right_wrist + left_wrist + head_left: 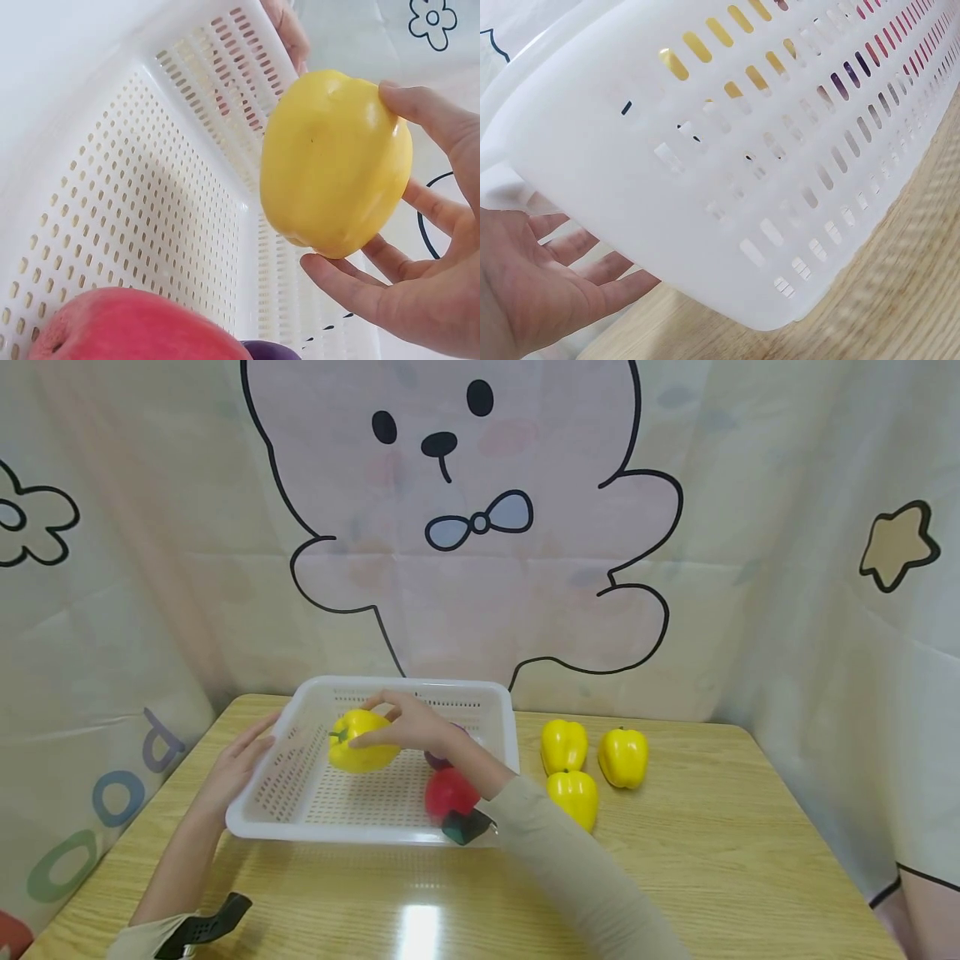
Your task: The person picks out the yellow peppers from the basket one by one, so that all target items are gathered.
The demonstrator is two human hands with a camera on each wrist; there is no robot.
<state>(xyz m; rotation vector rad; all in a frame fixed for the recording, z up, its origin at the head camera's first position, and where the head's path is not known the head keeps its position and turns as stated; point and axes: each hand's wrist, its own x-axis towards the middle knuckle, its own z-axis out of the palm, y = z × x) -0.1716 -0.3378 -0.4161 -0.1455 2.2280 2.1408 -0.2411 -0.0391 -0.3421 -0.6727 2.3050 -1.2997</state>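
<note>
My right hand (411, 722) grips a yellow bell pepper (363, 756) over the white perforated plastic basket (330, 835), thumb and fingertips spread around it. In the right wrist view the pepper (330, 165) hangs above the basket floor. My left hand (236, 768) lies along the basket's left side; in the left wrist view its fingers (626, 292) stretch out against the outer wall, below the rim. Inside the basket, toward the right, sit a red, apple-like fruit (450, 793) and a round purple thing (437, 762), partly hidden by my right arm.
Several yellow bell peppers stand on the wooden table (697, 860) right of the basket: one at the back (564, 746), a front one (574, 797) partly behind my right sleeve, another farther right (623, 757). A printed curtain (787, 610) closes off the back and sides.
</note>
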